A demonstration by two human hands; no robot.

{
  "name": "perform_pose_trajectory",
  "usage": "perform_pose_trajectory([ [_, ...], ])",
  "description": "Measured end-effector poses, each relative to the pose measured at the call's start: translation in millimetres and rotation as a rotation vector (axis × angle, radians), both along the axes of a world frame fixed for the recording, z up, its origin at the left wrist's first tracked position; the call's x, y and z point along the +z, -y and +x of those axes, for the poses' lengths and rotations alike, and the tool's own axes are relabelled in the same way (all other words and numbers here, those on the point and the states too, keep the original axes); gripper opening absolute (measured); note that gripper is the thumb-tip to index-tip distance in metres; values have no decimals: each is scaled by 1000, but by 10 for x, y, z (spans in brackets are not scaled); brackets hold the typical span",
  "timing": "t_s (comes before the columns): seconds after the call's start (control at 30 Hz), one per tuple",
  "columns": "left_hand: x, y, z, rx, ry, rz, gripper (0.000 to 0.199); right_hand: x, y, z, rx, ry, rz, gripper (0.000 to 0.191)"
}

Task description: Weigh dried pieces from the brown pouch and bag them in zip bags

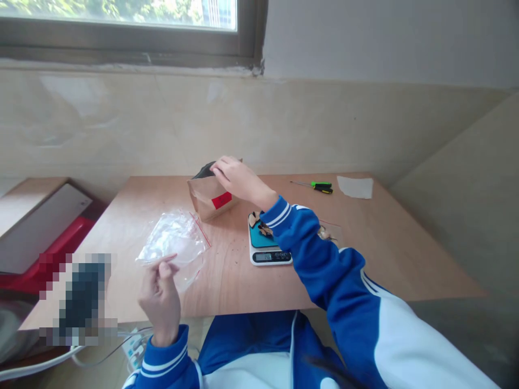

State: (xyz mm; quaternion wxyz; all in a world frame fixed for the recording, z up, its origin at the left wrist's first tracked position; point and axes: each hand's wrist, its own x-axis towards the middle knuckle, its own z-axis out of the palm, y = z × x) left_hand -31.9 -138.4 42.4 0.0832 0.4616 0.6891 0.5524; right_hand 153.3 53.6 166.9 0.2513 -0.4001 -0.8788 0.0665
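Observation:
My right hand [233, 175] reaches over the mouth of a brown paper bag [206, 197] with a red label. Its fingers are bent together at the dark opening, and their tips are partly hidden. Low at the left, my left hand [161, 292] pinches the edge of a clear plastic zip bag [190, 276]. Just beyond it lies another clear zip bag [174, 235] with a red strip. A white kitchen scale [254, 256] with a teal top carries several dark and tan dried pieces [264, 229], partly covered by my right sleeve.
Past my right forearm lies a small clear bag [334, 232] with tan dried bits. Screwdrivers [320, 187] with green and black handles and a white sheet [356, 187] lie at the back right. A blurred-out dark object [83, 294] is at the left edge, near white cables [44, 370].

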Motion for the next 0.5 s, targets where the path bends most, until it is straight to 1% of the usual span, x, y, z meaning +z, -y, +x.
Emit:
perform_pose_trajectory([
  [0.03, -10, -3, -24, -25, -2, -20, 30, -58, -16, 7, -21, 33, -12, 30],
  [0.1, -32, -20, -67, -96, -6, -48, 31, -213, 56, 54, -56, 47, -29, 29],
  [0.17, -46, -50, -85, -182, -38, -68, 36, -361, 218, 130, -73, 64, -41, 28],
  [0.23, -42, -88, -60, -261, -108, -65, 41, -457, 397, 213, -60, 115, -68, 27],
  [0.3, -16, -129, 18, -339, -173, -42, 45, -497, 541, 289, -24, 171, -104, 29],
  [0.37, 24, -171, 135, -429, -197, -29, 47, -496, 631, 351, 9, 207, -131, 31],
  [0.5, 92, -285, 373, -567, -236, -88, 48, -449, 682, 438, 101, 204, -167, 39],
])
